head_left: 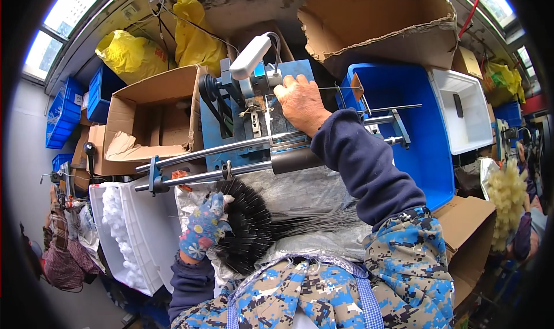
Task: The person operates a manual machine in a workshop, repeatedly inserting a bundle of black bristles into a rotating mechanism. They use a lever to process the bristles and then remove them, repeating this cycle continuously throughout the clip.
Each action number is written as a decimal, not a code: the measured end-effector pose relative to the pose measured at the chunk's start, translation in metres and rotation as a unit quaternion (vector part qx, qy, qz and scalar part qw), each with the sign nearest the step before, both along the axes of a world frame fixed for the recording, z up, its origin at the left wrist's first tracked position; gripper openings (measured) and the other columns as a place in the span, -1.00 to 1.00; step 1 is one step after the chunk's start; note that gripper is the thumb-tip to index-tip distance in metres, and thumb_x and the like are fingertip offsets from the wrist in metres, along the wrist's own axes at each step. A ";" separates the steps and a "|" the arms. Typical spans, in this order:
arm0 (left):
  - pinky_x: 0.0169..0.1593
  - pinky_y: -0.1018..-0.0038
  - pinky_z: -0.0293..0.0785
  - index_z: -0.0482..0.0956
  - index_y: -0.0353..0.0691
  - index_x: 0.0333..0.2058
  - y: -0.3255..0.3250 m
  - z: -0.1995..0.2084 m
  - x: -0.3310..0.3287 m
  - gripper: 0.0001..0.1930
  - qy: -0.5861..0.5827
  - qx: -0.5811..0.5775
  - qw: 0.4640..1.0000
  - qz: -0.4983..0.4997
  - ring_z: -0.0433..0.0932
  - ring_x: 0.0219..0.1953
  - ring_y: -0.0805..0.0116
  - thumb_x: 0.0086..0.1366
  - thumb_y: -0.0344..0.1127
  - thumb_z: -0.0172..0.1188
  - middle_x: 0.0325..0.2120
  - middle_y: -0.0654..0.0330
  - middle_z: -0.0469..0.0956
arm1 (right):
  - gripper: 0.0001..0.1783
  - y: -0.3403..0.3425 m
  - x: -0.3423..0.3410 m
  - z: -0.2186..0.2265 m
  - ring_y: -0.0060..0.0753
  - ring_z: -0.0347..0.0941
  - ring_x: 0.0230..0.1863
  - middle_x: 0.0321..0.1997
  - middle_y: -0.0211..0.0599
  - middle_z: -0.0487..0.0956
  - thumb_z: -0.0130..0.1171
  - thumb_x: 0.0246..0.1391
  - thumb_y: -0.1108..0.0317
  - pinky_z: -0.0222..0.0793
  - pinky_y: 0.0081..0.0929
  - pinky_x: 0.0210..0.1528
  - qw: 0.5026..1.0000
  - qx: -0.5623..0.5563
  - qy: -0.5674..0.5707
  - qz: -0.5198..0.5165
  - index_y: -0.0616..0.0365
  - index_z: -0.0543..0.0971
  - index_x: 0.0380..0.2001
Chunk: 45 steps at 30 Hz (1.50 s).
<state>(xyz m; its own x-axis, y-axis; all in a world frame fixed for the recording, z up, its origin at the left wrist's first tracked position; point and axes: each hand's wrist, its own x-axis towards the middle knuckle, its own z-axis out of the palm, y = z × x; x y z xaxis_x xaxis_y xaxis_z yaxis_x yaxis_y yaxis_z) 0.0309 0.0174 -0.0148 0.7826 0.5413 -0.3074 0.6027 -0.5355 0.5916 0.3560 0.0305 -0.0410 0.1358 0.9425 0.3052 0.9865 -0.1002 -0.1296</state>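
My left hand point(203, 225), in a floral fingerless glove, is closed at the left edge of a bundle of black-bristled wire brushes point(248, 222). The brushes lie in my lap area on a silvery sheet point(300, 190), and their thin wire stems point(317, 220) fan out to the right. My bare right hand point(303, 103) reaches up onto a blue bench machine point(225, 147), its fingers curled over the machine's top beside a white block. What those fingers hold is hidden. A thin wire runs out to the right of this hand.
Two steel rods point(202, 156) cross the machine's front. A cardboard box point(151, 118) stands left, a blue bin point(415, 150) and white tray point(464, 113) right. A white bin point(144, 237) holds white fluffy material. Co-workers sit at far left point(60, 260) and far right point(525, 231).
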 end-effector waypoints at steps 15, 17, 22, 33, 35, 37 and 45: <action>-0.13 0.20 0.41 0.31 -0.11 0.03 -0.006 0.000 0.013 -0.31 0.037 0.177 0.982 -0.048 0.43 -0.14 -0.04 -0.20 -0.47 0.26 -0.17 -0.02 0.42 | -0.86 -0.002 -0.001 0.005 -0.20 0.38 -0.26 -0.35 -0.27 0.47 0.02 -0.16 0.42 0.28 -0.25 -0.27 1.000 -0.005 0.009 -0.012 0.09 0.51 -0.45; -0.15 0.24 0.39 0.36 -0.12 -0.03 -0.006 0.009 0.022 -0.41 -0.040 0.184 0.982 -0.031 0.44 -0.19 -0.02 -0.14 -0.53 0.21 -0.22 0.01 0.44 | -0.87 -0.002 0.000 0.002 -0.18 0.38 -0.27 -0.36 -0.26 0.47 0.01 -0.14 0.42 0.28 -0.25 -0.27 1.000 0.002 0.018 -0.005 0.09 0.51 -0.46; -0.23 0.36 0.41 0.40 -0.16 -0.09 -0.008 0.026 0.033 -0.53 -0.156 0.231 0.960 0.001 0.48 -0.29 0.10 -0.04 -0.64 0.11 -0.35 0.09 0.48 | -0.86 0.006 0.006 -0.010 -0.15 0.38 -0.26 -0.35 -0.26 0.50 0.01 -0.12 0.40 0.25 -0.20 -0.24 0.995 0.000 0.099 0.012 0.07 0.54 -0.47; -0.41 0.32 0.53 0.37 -0.57 -0.17 -0.020 0.091 0.002 -0.32 -0.607 -0.306 0.690 0.247 0.54 -0.55 0.08 0.30 0.10 -0.39 -0.48 -0.33 0.47 | -0.44 -0.037 0.013 0.004 -0.08 0.09 0.07 0.13 -0.03 0.12 0.22 -0.20 0.10 0.07 -0.15 -0.01 0.999 -0.007 0.028 -0.032 0.26 0.45 -0.15; -0.53 0.35 0.52 0.23 -0.47 -0.03 -0.007 0.083 -0.011 -0.47 -0.591 -0.241 0.737 0.220 0.52 -0.59 0.07 0.31 -0.04 -0.30 -0.45 -0.37 0.45 | -0.41 -0.046 0.008 0.001 -0.11 0.09 0.06 0.10 -0.04 0.12 0.23 -0.22 0.07 0.08 -0.17 -0.01 0.998 -0.009 0.051 -0.032 0.28 0.45 -0.16; -0.64 0.39 0.51 0.10 -0.36 0.10 -0.001 0.070 -0.006 -0.52 -0.571 -0.154 0.786 0.178 0.51 -0.63 0.06 0.32 -0.17 -0.21 -0.42 -0.40 0.43 | -0.41 -0.046 0.003 0.004 -0.14 0.13 0.01 0.02 -0.09 0.17 0.20 -0.17 0.06 0.16 -0.22 -0.08 0.997 -0.028 0.051 -0.049 0.28 0.43 -0.14; -0.64 0.45 0.51 0.30 -0.18 0.00 0.002 0.034 -0.001 -0.66 -0.521 -0.267 0.774 0.240 0.52 -0.60 0.13 0.26 -0.28 -0.07 -0.37 -0.19 0.48 | -0.36 -0.041 -0.008 0.000 -0.15 0.34 -0.21 -0.17 -0.07 0.29 0.15 -0.09 0.10 0.40 -0.34 -0.27 0.995 -0.046 0.078 -0.045 0.40 0.32 -0.05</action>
